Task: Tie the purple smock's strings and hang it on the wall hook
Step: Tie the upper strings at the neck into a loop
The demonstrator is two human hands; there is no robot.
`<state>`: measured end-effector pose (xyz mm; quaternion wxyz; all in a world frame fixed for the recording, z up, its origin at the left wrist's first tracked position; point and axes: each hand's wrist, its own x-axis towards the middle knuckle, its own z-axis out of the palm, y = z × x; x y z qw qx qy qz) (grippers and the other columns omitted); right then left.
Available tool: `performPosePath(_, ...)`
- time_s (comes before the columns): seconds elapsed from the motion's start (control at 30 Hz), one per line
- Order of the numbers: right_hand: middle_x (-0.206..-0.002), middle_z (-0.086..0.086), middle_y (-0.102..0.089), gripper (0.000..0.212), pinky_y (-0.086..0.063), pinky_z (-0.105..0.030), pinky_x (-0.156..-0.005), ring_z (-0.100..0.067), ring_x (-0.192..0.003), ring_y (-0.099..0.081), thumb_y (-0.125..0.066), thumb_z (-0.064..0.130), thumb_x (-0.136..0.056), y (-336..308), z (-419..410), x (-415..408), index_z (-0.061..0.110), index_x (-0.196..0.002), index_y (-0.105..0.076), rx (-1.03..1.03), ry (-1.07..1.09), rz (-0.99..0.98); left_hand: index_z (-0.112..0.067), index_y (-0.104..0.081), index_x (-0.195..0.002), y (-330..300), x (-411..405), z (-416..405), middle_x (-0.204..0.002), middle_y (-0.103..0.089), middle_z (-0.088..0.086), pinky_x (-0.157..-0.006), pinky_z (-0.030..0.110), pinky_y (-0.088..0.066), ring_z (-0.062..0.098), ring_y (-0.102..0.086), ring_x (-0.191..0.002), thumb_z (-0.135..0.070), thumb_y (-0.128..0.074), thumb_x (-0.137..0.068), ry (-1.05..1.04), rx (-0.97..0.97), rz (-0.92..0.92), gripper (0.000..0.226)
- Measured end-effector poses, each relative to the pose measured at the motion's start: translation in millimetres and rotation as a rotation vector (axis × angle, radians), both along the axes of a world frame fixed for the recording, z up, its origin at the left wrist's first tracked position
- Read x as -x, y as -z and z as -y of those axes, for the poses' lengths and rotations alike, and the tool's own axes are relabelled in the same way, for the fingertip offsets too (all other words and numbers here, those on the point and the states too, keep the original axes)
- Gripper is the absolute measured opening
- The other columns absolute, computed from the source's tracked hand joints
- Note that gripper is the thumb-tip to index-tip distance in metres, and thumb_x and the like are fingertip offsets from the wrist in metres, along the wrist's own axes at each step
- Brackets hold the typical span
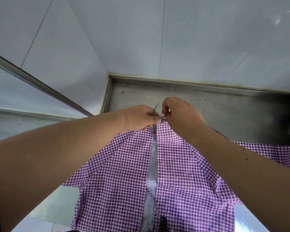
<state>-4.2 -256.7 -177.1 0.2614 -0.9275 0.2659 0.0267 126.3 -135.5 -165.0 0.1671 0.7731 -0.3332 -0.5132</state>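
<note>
pinching the thin grey-purple strings [158,113] at the neck opening, the left hand [141,118] and right hand [179,113] are held close together, fingertips nearly touching. one string end is gripped by each hand's curled fingers. below the hands, the purple-and-white gingham cloth smock [174,173] is spread over the grey steel surface [216,108], its back slit running down from the hands. white tiled walls [208,39] are seen beyond the hands.
</note>
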Motion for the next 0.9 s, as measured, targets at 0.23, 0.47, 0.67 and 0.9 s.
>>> performPosePath(0.23, -0.111, 0.018, -0.051, 0.032, -0.051, -0.026, -0.088, -0.005, -0.097, -0.058, -0.073, 0.050, -0.090, 4.0, -0.5, 8.7, 0.032, -0.116, -0.066, -0.132, -0.089, -0.025, -0.013, -0.074, -0.107, 6.6, 1.2, 1.1, -0.079, -0.049, 0.003, -0.070, 0.032, -0.044, 0.016, -0.043, -0.073, -0.039, -0.053, -0.106, -0.228, -0.026, -0.202, 0.033)
performPosePath(0.47, -0.112, 0.013, -0.057, 0.028, -0.055, -0.029, -0.083, -0.006, -0.092, -0.058, -0.054, 0.047, -0.104, 4.2, 5.5, 6.5, 0.030, -0.112, -0.074, -0.012, -0.122, 0.001, -0.009, -0.070, -0.093, 14.4, -0.3, 3.2, -0.070, -0.053, 0.001, -0.059, 0.027, -0.045, 0.012, -0.047, -0.062, -0.037, -0.055, -0.106, -0.375, -0.003, -0.222, 0.034)
performPosePath(0.67, -0.109, 0.017, -0.054, 0.031, -0.052, -0.027, -0.076, -0.003, -0.085, -0.057, -0.053, 0.049, -0.103, 2.7, 14.1, 15.9, 0.029, -0.106, -0.077, -0.009, -0.091, 0.018, -0.017, -0.069, -0.088, 28.0, -22.0, -5.0, -0.078, -0.071, -0.001, -0.069, 0.028, -0.053, 0.012, -0.063, -0.066, -0.038, -0.043, -0.110, 0.006, -0.054, 0.202, 0.040)
performPosePath(0.9, -0.105, 0.013, -0.056, 0.018, -0.049, -0.021, -0.074, -0.003, -0.082, -0.057, -0.065, 0.038, -0.097, 5.1, 25.7, 34.9, 0.026, -0.099, -0.078, -0.005, -0.184, -0.085, -0.012, -0.060, -0.096, 38.3, -46.3, -13.4, -0.100, -0.075, 0.011, -0.074, 0.038, -0.057, 0.024, -0.070, -0.078, -0.035, -0.041, -0.111, 0.145, -0.089, 0.507, 0.033)
